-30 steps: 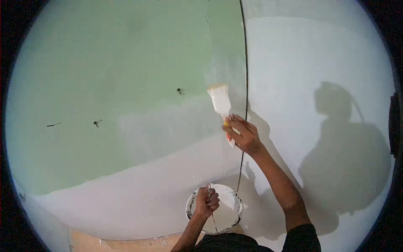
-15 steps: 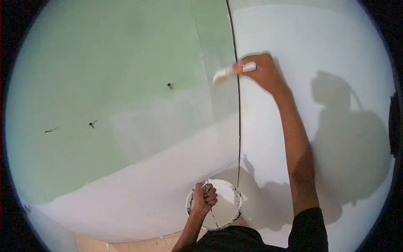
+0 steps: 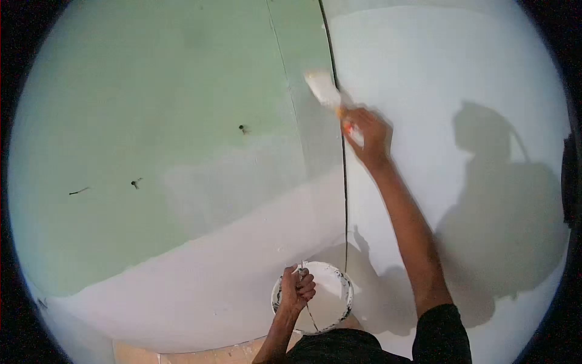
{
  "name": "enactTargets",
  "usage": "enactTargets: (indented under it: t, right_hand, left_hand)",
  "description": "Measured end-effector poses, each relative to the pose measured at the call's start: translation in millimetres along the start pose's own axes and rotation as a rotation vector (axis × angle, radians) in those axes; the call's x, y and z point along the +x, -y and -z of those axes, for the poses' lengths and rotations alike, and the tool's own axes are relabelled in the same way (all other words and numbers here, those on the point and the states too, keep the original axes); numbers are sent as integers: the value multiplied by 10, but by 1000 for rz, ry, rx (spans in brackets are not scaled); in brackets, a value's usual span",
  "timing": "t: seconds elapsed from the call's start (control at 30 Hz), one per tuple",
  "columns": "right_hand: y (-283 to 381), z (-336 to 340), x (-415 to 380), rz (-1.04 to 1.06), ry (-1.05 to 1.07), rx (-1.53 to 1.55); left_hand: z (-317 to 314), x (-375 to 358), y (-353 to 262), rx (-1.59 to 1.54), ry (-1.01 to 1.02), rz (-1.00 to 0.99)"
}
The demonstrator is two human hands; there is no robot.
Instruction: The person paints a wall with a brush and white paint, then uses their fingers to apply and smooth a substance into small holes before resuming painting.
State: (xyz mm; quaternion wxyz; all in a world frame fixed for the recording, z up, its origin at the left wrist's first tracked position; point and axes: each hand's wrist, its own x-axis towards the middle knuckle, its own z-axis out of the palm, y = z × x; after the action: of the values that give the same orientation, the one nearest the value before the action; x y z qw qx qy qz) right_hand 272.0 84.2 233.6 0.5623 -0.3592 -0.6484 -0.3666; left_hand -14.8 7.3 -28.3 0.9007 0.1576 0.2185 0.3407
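Note:
My right hand (image 3: 370, 134) grips a flat paintbrush (image 3: 324, 90) by its handle, close to the dark corner line between two walls. The pale bristles point up and left over the green wall (image 3: 182, 79), slightly blurred. Below, my left hand (image 3: 298, 287) is closed round the handle of a round white bucket (image 3: 349, 303) with dark smears on its rim. White paint (image 3: 330, 291) shows inside the bucket. A thin whitish coat (image 3: 212, 188) lies over part of the green, above a white lower band (image 3: 200, 285).
A white wall (image 3: 412, 54) stands on the right, carrying my shadow. Two dark fixings (image 3: 133, 183) and a thin dark mark (image 3: 79, 190) are on the green wall. Tan floor (image 3: 136, 353) shows at the bottom left.
The brush has swung from pointing left and slightly down to pointing up and left. My right hand has dropped a little lower; my left hand stays at the bucket.

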Motion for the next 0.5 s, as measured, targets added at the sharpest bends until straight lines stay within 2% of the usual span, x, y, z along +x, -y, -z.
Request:
enactTargets:
  t: [0.03, 0.07, 0.1, 0.13, 0.17, 0.27, 0.3, 0.33, 0.4, 0.5]
  right_hand:
    - [-78, -141, -328, 3, -15, -16]
    - [97, -44, -491, -62, 94, -74]
    - [-32, -188, -895, -106, 111, 9]
    - [81, -114, -1059, -233, 180, 50]
    - [145, 36, -1131, -157, 272, -53]
    - [164, 172, -1414, -149, 390, 4]
    - [225, 248, -1404, -260, 424, 135]
    - [259, 319, -1327, -263, 419, 132]
    - [265, 430, -1033, -214, 558, 192]
    - [282, 384, -499, -130, 528, 394]
  left_hand:
    - [-10, 14, -11, 0, 5, 1]
    - [-22, 14, -15, 13, -12, -8]
    - [-23, 7, -5, 24, -30, -16]
    - [-11, 12, 13, 38, -43, -22]
    - [97, 84, 36, -30, -35, -9]
    - [83, 116, 7, -14, -28, 8]
    - [84, 104, -14, -40, 1, 33]
    - [81, 105, -16, -34, 2, 36]
    - [61, 107, -6, 4, -23, -9]
    - [67, 94, -5, -23, -7, 6]
